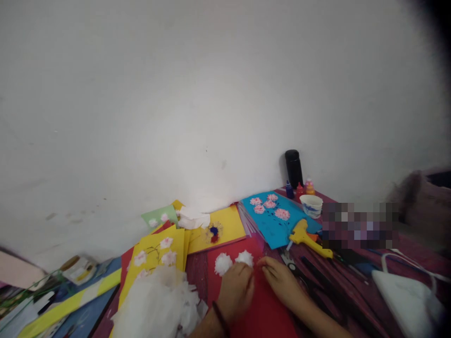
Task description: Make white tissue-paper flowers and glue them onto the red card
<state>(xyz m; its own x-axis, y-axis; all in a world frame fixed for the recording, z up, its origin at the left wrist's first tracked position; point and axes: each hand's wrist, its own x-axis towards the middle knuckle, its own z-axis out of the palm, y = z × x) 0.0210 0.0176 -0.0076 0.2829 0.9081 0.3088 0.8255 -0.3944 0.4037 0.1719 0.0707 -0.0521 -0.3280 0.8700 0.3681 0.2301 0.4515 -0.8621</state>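
Observation:
A red sheet of paper (262, 307) lies in front of me, bearing two fluffy white tufts, one on the left (223, 264) and one on the right (244, 257). My left hand (237, 288) is closed just below the right tuft, its fingertips turned down and hidden from view. My right hand (278, 278) reaches in from the right over the same sheet. Its thumb and fingers are pinched together beside the left hand; whatever they hold is too small to make out. A heap of thin white tissue (155, 305) sits left of my left hand.
Yellow cards with pale flowers (155, 251) and a blue card with pink flowers (262, 220) lie behind. To the right are a yellow glue gun (310, 239), black-handled scissors (310, 281), a bowl (311, 206), paint bottles (299, 190) and a black flask (293, 168) by the wall.

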